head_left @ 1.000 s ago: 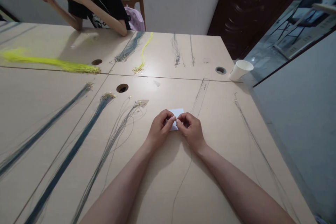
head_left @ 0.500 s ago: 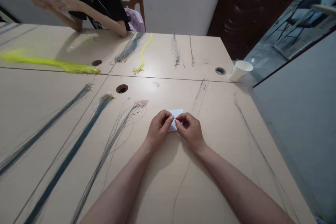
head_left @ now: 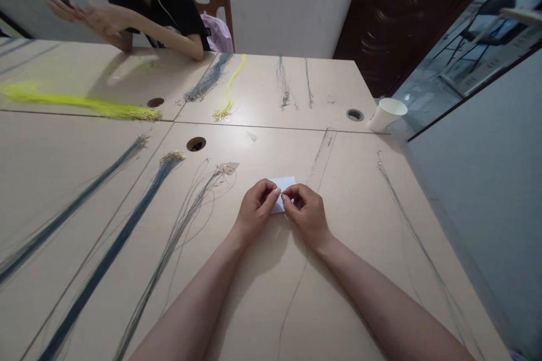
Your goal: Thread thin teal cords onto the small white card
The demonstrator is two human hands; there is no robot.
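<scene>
My left hand and my right hand nearly meet over a small white paper on the table. Each has thumb and index finger pinched together. What the fingertips hold is too small to name. A thin line runs from beneath my right hand toward the near edge. Just beyond my right hand lies a clear ruler. To the left of my hands is a loose bundle of grey lines with gold-coloured hooks at its far end.
Blue-grey bundles lie at left, a yellow bundle beyond. Thin lines lie at right. A white cup stands near the right edge, by a round hole. Across the table sits a person.
My hands have barely moved and keep their pinch over the paper. The hands of the person across the table have shifted.
</scene>
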